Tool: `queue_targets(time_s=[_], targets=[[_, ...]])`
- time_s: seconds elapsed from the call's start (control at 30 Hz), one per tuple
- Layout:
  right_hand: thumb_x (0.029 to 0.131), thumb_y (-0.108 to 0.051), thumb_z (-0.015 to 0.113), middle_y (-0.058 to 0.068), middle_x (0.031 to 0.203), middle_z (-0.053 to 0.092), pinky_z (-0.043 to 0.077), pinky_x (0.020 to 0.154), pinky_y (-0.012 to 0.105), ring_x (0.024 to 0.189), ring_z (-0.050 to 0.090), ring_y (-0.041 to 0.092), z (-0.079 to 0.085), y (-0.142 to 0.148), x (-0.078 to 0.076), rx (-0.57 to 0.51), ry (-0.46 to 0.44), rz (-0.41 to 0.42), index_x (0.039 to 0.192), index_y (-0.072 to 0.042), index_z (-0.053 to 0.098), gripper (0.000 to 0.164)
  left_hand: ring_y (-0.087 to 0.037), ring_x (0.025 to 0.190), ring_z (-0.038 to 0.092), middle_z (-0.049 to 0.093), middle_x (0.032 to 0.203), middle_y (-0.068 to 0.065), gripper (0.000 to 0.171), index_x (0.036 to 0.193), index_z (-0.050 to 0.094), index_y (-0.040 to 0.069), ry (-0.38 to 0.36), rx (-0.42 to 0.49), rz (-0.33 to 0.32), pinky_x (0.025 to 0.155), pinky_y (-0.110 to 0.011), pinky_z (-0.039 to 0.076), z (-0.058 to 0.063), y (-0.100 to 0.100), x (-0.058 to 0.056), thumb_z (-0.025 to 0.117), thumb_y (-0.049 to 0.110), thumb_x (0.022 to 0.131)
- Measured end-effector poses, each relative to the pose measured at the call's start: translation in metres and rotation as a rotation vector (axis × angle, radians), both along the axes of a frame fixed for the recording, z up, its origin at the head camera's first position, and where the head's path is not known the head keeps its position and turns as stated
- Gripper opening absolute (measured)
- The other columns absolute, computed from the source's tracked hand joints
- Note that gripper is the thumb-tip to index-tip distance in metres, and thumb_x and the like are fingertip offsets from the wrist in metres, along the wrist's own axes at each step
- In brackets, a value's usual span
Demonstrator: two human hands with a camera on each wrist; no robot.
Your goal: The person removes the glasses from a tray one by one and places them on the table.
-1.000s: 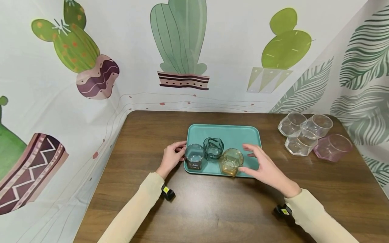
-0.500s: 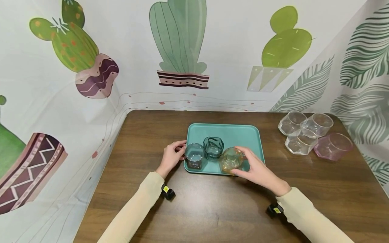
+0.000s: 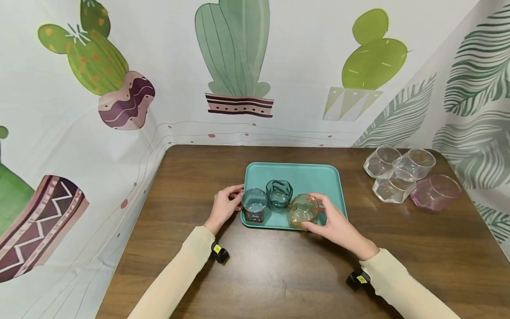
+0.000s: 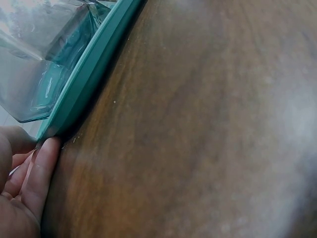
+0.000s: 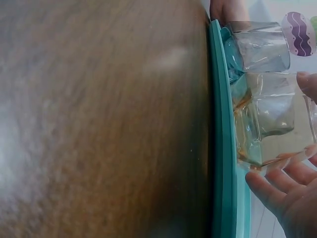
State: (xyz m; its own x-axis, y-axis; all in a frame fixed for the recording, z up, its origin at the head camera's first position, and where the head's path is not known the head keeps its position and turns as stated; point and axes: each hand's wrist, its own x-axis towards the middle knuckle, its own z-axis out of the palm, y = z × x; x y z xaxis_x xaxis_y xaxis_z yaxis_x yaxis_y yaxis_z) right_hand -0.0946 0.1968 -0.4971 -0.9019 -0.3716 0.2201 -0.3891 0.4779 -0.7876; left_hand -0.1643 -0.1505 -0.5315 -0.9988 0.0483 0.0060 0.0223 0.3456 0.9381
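Observation:
A teal tray [image 3: 295,170] lies on the wooden table with three glasses on it. My left hand [image 3: 224,207] holds the tray's left rim, thumb and fingers at its edge [image 4: 84,84] in the left wrist view. Beside that hand stands a blue-grey glass [image 3: 255,208]. A dark teal wavy glass [image 3: 279,195] is just right of it. My right hand [image 3: 336,221] grips an amber faceted glass [image 3: 301,212] near the tray's front edge. In the right wrist view the thumb and fingers lie round the amber glass [image 5: 270,119], which looks upright.
Three clear glasses [image 3: 394,186] and a pink glass [image 3: 434,192] stand close together at the table's back right. Behind the wooden table [image 3: 255,274] hangs a white cloth [image 3: 303,53] printed with cacti and leaves.
My right hand has moved left and its fingers have closed round the amber glass, which has shifted slightly. The left hand keeps its place at the tray's rim.

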Motion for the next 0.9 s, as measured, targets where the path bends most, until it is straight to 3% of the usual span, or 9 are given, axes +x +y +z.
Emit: queue_targets(time_s=[0.3,0.47,0.63,0.9], targets=[[0.084,-0.010,0.088,0.016,0.137,0.059,0.060,0.094,0.053,0.123,0.059,0.030,0.002,0.003,0.003,-0.007,0.045,-0.048,0.143,-0.004,0.048,0.071,-0.012,0.078,0.067,0.073,0.102,-0.014,0.028,0.126,0.075,0.006,-0.013,-0.001,0.000,0.059,-0.028,0.065,0.001,0.000,0.001,0.069,0.004,0.099],[0.082,-0.006,0.089,0.013,0.138,0.059,0.060,0.098,0.034,0.122,0.058,0.026,0.008,0.009,0.006,-0.016,0.071,-0.066,0.143,-0.006,0.048,0.074,-0.012,0.077,0.066,0.073,0.101,-0.014,0.028,0.126,0.075,0.006,-0.011,0.003,0.001,0.059,-0.028,0.065,0.001,0.001,0.000,0.069,0.004,0.099],[0.081,-0.003,0.089,0.014,0.139,0.059,0.049,0.100,0.010,0.122,0.059,0.028,0.012,0.022,0.010,-0.025,0.079,-0.088,0.145,-0.007,0.046,0.077,-0.012,0.078,0.067,0.073,0.102,-0.014,0.028,0.126,0.075,0.006,-0.012,-0.001,0.002,0.058,-0.028,0.065,0.000,0.001,-0.001,0.069,0.005,0.099],[0.077,0.005,0.089,0.017,0.138,0.060,0.044,0.102,0.006,0.124,0.058,0.007,0.021,0.048,0.018,-0.051,0.110,-0.139,0.148,-0.008,0.045,0.085,-0.013,0.078,0.066,0.073,0.103,-0.014,0.027,0.126,0.075,0.006,-0.011,-0.004,0.000,0.059,-0.028,0.065,0.000,0.000,-0.001,0.070,0.005,0.099]])
